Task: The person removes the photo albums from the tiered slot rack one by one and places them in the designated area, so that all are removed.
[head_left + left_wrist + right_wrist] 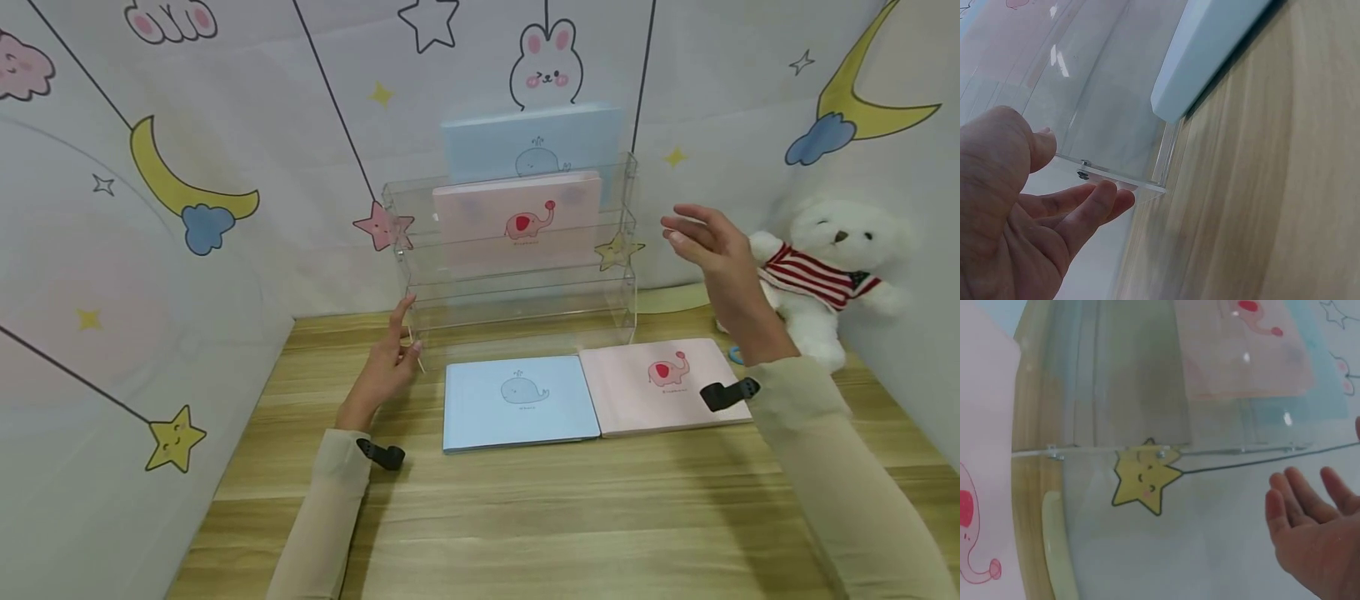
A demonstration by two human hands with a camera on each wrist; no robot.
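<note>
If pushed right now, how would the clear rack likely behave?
The clear rack would probably feel stiff: metal fasteners join its flat panels. Its glossy, reflective surface may be slippery. It could tip, since a pink book and a blue book stand in upper tiers.

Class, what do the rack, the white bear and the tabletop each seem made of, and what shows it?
The rack: probably acrylic, clear and glossy; the backdrop shows through, with small bright glints. The white bear: likely plush, matte, judging by its fuzzy outline. The tabletop: wood or wood-look laminate, smooth; streaky grain shows, but which it is stays open.
</note>
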